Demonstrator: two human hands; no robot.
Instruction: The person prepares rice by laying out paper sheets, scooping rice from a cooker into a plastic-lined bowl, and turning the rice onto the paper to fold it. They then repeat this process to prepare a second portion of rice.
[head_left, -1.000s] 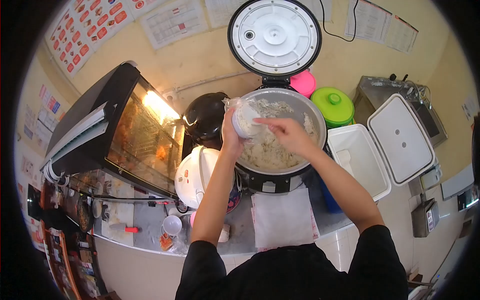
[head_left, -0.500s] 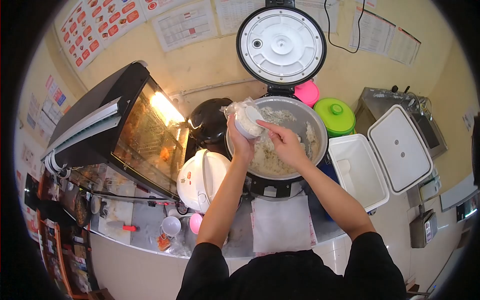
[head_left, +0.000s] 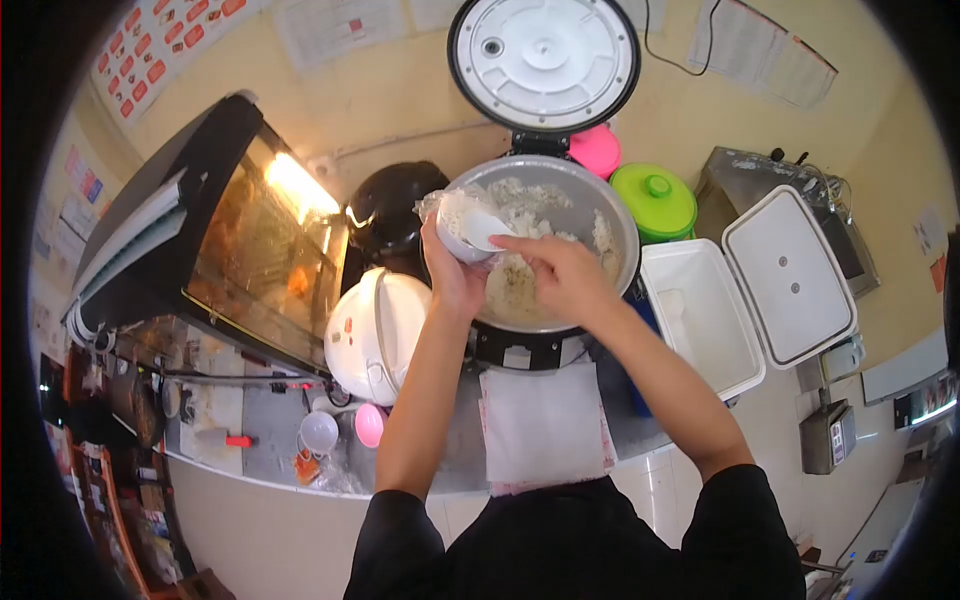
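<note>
My left hand [head_left: 455, 278] is wrapped round a small white bowl [head_left: 458, 247] of rice, with clear plastic film [head_left: 430, 205] sticking out past its rim. In my right hand [head_left: 570, 282] is a white rice paddle [head_left: 483, 229], its index finger stretched along it. The paddle's blade lies against the rice at the bowl's mouth. Both hands are above the big rice cooker pot [head_left: 628, 225], where cooked rice [head_left: 515, 295] covers part of the bottom and clings to the wall. The cooker's round lid [head_left: 545, 65] stands raised behind.
To the left are a lit glass display warmer [head_left: 265, 230], a white rice cooker [head_left: 375, 335] and a black pot [head_left: 395, 205]. A white cooler box [head_left: 700, 310] with its lid up and a green-lidded container [head_left: 655, 205] stand right. White paper sheets [head_left: 545, 425] lie in front, cups [head_left: 319, 432] nearer left.
The view has shifted, so the surroundings sit a little further left and higher. The bowl's mouth has tipped more into view, and the paddle now lies across it.
</note>
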